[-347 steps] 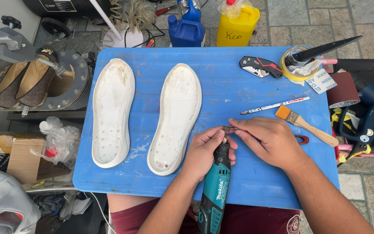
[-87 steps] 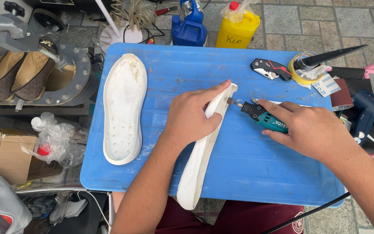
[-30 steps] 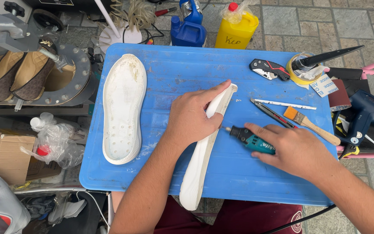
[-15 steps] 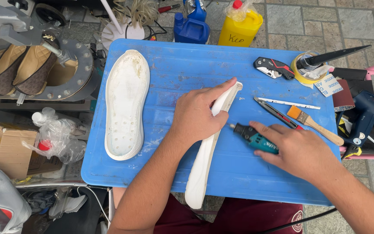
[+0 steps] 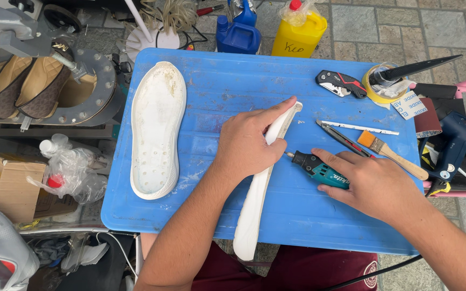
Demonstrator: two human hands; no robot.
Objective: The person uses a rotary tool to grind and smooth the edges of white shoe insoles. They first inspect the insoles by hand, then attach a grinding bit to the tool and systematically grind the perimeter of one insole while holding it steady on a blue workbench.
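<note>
Yellow jug (image 5: 299,33) stands behind blue tray (image 5: 217,81), white-labelled sandpaper (image 5: 412,108) right.

The left forearm comes up from six o'clock, slanting toward one o'clock, bare to the elbow. The left hand (image 5: 249,143) lies palm down with its wrist straight, the fingers stretched toward two o'clock and curled closed over what it grips, thumb tucked along the near side. The right forearm enters from four o'clock and runs toward ten o'clock. The right hand (image 5: 370,183) is also palm down, knuckles up, its fingers (image 5: 327,157) pointing toward ten o'clock and wrapped closed around what it grasps. The two hands are near each other, not touching.
</note>
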